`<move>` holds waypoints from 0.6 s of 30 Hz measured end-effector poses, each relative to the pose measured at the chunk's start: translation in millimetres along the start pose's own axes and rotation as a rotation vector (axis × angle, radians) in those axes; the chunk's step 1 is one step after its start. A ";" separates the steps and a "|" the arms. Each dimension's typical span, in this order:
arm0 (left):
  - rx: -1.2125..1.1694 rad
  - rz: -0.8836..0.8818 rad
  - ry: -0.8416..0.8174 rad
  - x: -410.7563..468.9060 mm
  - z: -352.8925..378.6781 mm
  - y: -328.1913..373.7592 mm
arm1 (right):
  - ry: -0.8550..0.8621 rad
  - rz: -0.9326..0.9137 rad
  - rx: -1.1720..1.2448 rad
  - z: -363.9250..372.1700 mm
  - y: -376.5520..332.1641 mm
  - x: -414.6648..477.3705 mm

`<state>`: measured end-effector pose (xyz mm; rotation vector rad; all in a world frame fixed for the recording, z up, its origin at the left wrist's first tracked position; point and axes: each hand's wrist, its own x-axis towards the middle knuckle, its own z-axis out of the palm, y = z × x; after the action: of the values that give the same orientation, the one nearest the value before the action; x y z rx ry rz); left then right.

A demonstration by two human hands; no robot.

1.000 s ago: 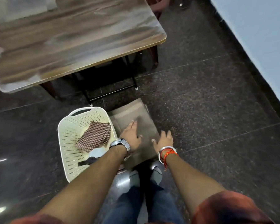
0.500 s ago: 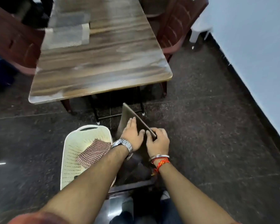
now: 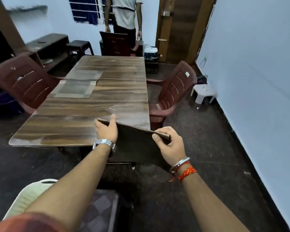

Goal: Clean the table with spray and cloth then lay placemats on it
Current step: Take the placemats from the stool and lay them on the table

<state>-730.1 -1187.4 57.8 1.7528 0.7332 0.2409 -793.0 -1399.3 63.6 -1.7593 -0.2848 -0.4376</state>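
Just off the table's (image 3: 94,114) near edge, toward its right corner, a dark mat (image 3: 137,144) was held up by its top rim between both hands. The left hand (image 3: 105,129) gripped the mat's left corner, thumb hooked over the rim, fingers hidden behind. The right hand (image 3: 170,146) pinched the right corner, fingers curled round it. Two paler mats (image 3: 74,89) lay touching on the table's far left part. A white basket (image 3: 28,196) sat on the floor, well short of the table.

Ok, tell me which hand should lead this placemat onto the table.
Left, probably. The left hand grips a corner of the placemat above the near edge of the table; the right hand pinches the other corner beyond the table's corner, over the floor.
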 end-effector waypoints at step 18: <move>-0.118 0.053 0.119 97.4 78.0 49.1 | 0.086 0.762 -0.204 5.4 117.1 160.8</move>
<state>-596.5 -1199.3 58.4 1.6572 0.7432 0.4191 -599.0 -1427.9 30.2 -1.8862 0.5025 0.0154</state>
